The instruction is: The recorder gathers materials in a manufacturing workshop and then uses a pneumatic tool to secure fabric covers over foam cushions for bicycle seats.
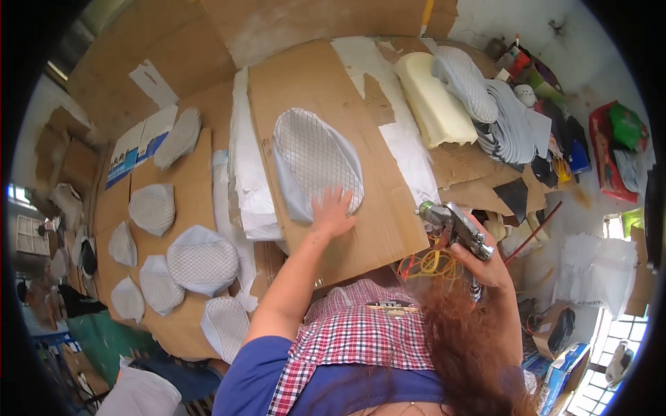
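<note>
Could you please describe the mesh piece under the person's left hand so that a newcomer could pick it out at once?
Find the big cardboard sheet in the middle of the table. On it lies one oval white mesh piece, with the left hand pressing its near edge. Unlike the smaller mesh pieces off to the left, it lies alone.

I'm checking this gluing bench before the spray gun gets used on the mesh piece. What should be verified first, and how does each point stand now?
1. Mesh piece lies flat on the cardboard sheet: ok.
2. Left hand steadies its near edge: ok.
3. Right hand grips the spray gun: ok.
4. Nozzle aimed at the piece: not ok, it is off to the side.
5. Left hand out of the spray path: not ok, it rests on the piece.
6. Gun loaded: cannot tell.
</note>
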Tool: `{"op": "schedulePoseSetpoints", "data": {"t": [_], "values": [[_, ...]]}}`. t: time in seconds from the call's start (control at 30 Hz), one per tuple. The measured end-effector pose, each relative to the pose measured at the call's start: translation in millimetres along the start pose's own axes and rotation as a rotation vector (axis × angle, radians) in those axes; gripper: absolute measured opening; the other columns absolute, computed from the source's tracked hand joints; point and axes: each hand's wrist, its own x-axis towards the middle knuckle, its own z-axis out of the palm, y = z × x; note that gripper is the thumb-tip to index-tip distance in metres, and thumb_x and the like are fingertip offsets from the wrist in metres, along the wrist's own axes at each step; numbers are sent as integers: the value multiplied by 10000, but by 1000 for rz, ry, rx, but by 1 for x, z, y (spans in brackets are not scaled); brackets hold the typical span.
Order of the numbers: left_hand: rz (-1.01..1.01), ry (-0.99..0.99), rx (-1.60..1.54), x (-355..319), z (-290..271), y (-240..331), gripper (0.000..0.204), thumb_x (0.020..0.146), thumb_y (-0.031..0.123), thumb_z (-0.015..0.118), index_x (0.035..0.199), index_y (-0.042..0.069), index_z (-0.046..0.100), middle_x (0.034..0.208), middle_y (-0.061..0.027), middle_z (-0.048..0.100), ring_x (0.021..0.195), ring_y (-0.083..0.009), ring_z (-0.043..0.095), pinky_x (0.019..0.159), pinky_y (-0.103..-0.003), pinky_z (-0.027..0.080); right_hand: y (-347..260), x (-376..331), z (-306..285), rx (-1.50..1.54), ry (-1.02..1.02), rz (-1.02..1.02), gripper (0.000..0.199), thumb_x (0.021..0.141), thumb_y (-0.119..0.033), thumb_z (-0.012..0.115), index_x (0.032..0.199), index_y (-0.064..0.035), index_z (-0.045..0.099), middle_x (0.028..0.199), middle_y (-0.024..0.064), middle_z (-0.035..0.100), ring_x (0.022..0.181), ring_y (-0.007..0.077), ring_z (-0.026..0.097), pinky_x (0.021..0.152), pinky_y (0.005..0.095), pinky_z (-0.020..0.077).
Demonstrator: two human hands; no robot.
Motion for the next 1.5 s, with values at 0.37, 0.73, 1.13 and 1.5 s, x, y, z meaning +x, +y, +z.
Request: {"op": "schedulePoseSetpoints", "data": {"t": [0.37,0.73,1.13,1.5], "values": [[34,60,76,-6,11,-11,591,722,117,514,1271,200,312,1382,-73,215,1263,-337,184,970,-555,165,-42,-6,23,-166,-62,-113,486,745,-27,584,1192,-2,395,835,28,527,745,81,486,676,215,402],[141,348,24,-31,15,2,487,694,89,528,1167,86,412,1247,-120,364,1181,-346,294,932,-545,233,-55,-25,25,-167,-77,-10,514,716,-17,595,1190,2,398,808,19,524,711,79,484,640,217,406],[281,538,-144,-70,40,-1,335,645,65,521,977,40,559,1103,-150,482,1068,-358,390,871,-457,319,-70,-40,22,-248,-24,99,508,707,-89,632,1167,-8,430,883,16,534,775,81,481,709,224,403],[-165,566,-474,-164,66,-103,131,692,86,523,791,32,588,800,-129,590,777,-303,537,713,-378,425,-106,-35,32,-321,-250,182,505,705,4,631,1170,-22,432,983,18,512,814,76,470,716,225,409]]}}
